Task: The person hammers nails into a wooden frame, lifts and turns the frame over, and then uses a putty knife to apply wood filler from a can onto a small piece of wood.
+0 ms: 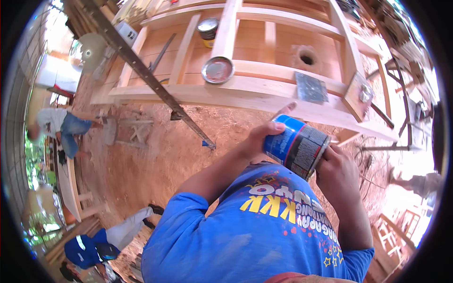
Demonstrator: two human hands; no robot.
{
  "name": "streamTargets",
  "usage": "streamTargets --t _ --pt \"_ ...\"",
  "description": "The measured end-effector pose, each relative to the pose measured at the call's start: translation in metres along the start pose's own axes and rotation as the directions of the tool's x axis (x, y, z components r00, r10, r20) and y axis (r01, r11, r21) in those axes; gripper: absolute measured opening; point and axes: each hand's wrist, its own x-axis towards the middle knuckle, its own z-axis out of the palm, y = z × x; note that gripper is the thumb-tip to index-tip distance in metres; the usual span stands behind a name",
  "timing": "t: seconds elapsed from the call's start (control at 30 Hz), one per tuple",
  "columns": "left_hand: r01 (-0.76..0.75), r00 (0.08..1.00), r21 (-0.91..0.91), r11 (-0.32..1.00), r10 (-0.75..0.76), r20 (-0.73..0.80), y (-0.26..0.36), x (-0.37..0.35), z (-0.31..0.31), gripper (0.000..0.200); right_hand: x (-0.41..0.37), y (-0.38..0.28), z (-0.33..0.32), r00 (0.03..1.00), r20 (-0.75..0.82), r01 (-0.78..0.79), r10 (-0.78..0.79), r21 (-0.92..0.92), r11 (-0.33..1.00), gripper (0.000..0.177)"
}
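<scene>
In front of my chest a blue and black paint can [297,145] is tilted on its side between my two hands. My left hand [264,134] is closed around its blue end, thumb lying on the label and one finger reaching past it. My right hand [337,172] grips the other end, its fingers partly hidden behind the can. Just beyond, a round metal lid [218,70] rests on the pale wooden frame [264,101]. A dark flat plate [311,87] and a wooden board with a greyish lump [362,96] lie on the same frame.
Another can [208,32] with a yellow band stands inside the frame. A long metal bar [141,70] slants across the left. One person [61,125] is at far left, another in blue [94,247] at lower left. A wooden stool [134,132] is on the dirt floor.
</scene>
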Motion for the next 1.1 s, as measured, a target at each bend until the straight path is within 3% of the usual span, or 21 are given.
streamTargets --t 0.23,0.47,0.53,0.63,0.73,0.83,0.93,1.1 --pt "0.024 1.000 0.127 0.992 -0.023 -0.012 0.015 -0.005 -0.007 0.106 0.012 -0.002 0.002 0.993 0.106 0.039 -0.049 0.100 0.994 0.014" --pt "0.030 0.999 0.284 0.958 -0.023 -0.028 0.026 -0.007 -0.004 0.107 0.013 -0.004 0.007 0.974 0.228 -0.051 -0.005 0.241 0.969 0.018" --pt "0.032 0.999 0.274 0.961 -0.031 -0.007 0.029 -0.008 -0.003 0.107 0.014 -0.011 0.002 0.966 0.257 -0.125 0.041 0.317 0.940 0.021" --pt "0.043 0.999 0.209 0.977 -0.042 -0.007 0.031 -0.007 -0.001 0.106 0.011 -0.002 0.009 0.948 0.317 -0.127 -0.018 0.430 0.894 0.035" --pt "0.059 0.998 0.201 0.978 -0.062 0.004 0.029 -0.007 -0.004 0.106 0.009 0.002 0.020 0.980 0.164 0.003 -0.115 0.560 0.828 0.037" --pt "0.078 0.997 0.207 0.975 -0.082 0.013 0.032 -0.007 0.003 0.106 0.007 0.001 0.019 0.973 0.197 -0.047 -0.122 0.684 0.728 0.046" --pt "0.079 0.995 0.229 0.970 -0.090 0.038 0.030 0.000 -0.001 0.108 0.004 0.002 0.025 0.965 0.202 -0.058 -0.164 0.780 0.623 0.046" --pt "0.104 0.994 0.259 0.960 -0.110 0.008 0.026 0.007 0.001 0.110 -0.006 0.010 0.027 0.987 0.137 -0.072 -0.090 0.856 0.512 0.038"
